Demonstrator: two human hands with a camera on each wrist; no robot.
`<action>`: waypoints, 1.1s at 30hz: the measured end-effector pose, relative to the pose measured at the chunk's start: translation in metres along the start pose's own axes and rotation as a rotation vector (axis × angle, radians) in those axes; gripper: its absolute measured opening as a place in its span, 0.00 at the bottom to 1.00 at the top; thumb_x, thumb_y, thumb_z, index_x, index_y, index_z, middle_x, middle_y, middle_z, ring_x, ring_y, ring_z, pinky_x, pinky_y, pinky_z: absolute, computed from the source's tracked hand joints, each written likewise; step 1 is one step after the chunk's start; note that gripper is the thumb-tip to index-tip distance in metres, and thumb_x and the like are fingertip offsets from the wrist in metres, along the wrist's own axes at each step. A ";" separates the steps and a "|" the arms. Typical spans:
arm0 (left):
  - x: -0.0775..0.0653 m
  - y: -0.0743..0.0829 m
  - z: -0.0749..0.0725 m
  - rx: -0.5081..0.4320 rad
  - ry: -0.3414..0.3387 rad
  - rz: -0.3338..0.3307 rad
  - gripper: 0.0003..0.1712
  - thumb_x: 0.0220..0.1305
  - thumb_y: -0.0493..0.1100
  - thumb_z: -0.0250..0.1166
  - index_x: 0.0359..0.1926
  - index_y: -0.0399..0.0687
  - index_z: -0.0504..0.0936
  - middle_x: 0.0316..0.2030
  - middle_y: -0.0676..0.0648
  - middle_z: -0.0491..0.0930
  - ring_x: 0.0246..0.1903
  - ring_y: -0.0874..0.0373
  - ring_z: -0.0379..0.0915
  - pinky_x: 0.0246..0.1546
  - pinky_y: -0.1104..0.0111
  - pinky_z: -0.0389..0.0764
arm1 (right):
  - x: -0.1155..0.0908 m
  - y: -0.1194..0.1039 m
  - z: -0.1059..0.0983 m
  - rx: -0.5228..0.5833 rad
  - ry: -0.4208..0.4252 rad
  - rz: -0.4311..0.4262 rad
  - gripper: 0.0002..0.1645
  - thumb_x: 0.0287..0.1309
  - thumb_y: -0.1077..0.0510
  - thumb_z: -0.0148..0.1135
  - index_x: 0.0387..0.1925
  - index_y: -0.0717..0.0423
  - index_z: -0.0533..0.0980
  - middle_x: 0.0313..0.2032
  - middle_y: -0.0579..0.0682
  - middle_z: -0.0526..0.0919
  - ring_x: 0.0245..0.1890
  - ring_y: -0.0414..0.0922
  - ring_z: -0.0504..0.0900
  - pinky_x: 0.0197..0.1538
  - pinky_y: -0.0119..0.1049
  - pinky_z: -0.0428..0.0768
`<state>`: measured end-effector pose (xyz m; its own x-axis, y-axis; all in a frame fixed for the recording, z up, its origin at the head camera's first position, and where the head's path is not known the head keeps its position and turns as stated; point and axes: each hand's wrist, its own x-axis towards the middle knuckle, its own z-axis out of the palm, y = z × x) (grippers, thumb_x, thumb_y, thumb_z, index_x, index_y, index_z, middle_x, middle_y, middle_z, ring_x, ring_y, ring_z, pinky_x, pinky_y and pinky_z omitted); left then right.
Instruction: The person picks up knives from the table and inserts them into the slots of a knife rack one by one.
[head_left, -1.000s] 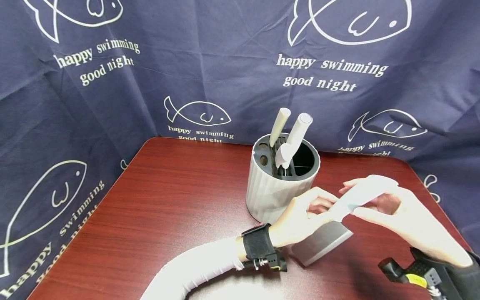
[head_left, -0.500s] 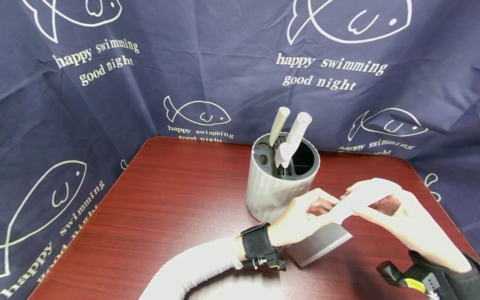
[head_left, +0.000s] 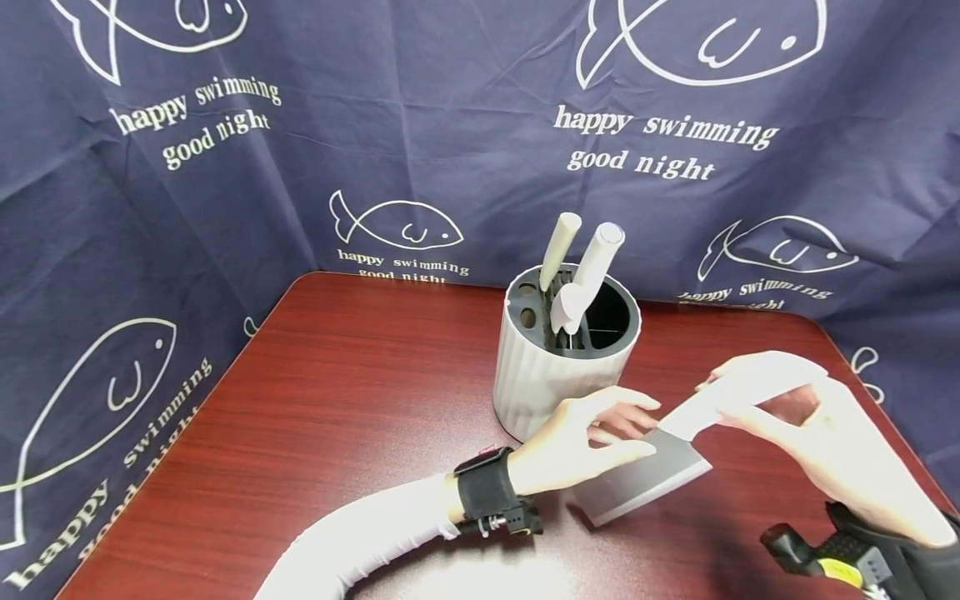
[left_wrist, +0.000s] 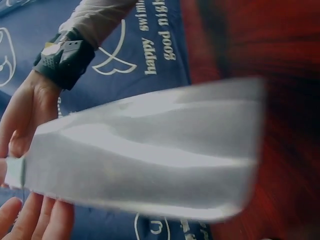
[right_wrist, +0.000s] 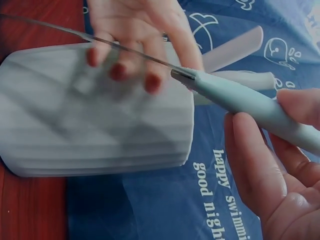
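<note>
A cleaver with a broad steel blade (head_left: 648, 479) and a pale handle (right_wrist: 245, 102) hangs over the right part of the table, its blade sloping down to the left. My right hand (head_left: 813, 433) pinches the handle between thumb and fingers. Beside the blade's handle end, my left hand (head_left: 573, 442) has its thumb and fingers spread apart, gripping nothing. In the left wrist view the blade (left_wrist: 145, 155) fills the middle. Just behind the left hand stands a white ribbed knife block (head_left: 555, 379); its lower right side is hidden by that hand and the blade.
Two pale-handled pieces stick up from the block: a slim handle (head_left: 560, 250) and a thicker handle (head_left: 597, 267). The block's black top has round holes and a larger opening (head_left: 609, 321). A red-brown wooden table (head_left: 375, 383) meets a blue printed cloth (head_left: 465, 125) behind.
My left hand has let go of the cleaver's handle and drawn left, its fingers parting. The right hand keeps hold of the handle and has shifted slightly right.
</note>
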<state>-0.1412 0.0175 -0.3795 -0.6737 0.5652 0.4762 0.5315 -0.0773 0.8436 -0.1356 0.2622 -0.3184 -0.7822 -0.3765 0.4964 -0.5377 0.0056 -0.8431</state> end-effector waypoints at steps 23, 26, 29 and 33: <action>-0.053 -0.010 -0.077 0.155 0.246 0.020 0.23 0.56 0.30 0.69 0.53 0.39 0.77 0.39 0.40 0.84 0.39 0.52 0.82 0.39 0.64 0.86 | -0.011 0.002 -0.035 0.264 0.127 0.040 0.26 0.54 0.89 0.43 0.50 0.74 0.74 0.46 0.56 0.84 0.45 0.45 0.85 0.44 0.36 0.85; -0.052 -0.013 -0.088 0.136 0.315 0.007 0.23 0.55 0.30 0.70 0.53 0.40 0.77 0.40 0.39 0.84 0.39 0.51 0.81 0.40 0.63 0.85 | -0.014 0.000 -0.040 0.276 0.160 0.063 0.25 0.56 0.87 0.43 0.50 0.72 0.75 0.47 0.56 0.84 0.45 0.45 0.85 0.45 0.36 0.85; -0.050 -0.018 -0.097 0.146 0.388 -0.002 0.25 0.53 0.29 0.71 0.53 0.38 0.77 0.39 0.38 0.82 0.39 0.50 0.81 0.40 0.63 0.86 | -0.013 0.002 -0.044 0.438 0.122 0.014 0.26 0.56 0.88 0.37 0.50 0.75 0.74 0.49 0.61 0.83 0.47 0.50 0.85 0.47 0.41 0.85; -0.047 -0.025 -0.104 0.205 0.478 -0.022 0.33 0.48 0.29 0.75 0.56 0.36 0.74 0.44 0.38 0.80 0.43 0.46 0.78 0.41 0.59 0.85 | -0.011 0.004 -0.048 0.600 0.054 -0.033 0.27 0.59 0.88 0.33 0.52 0.77 0.72 0.51 0.65 0.81 0.51 0.55 0.83 0.49 0.46 0.83</action>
<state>-0.1758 -0.0925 -0.3974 -0.8196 0.1225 0.5597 0.5720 0.1204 0.8114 -0.1443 0.3113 -0.3171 -0.7916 -0.3195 0.5208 -0.3029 -0.5351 -0.7886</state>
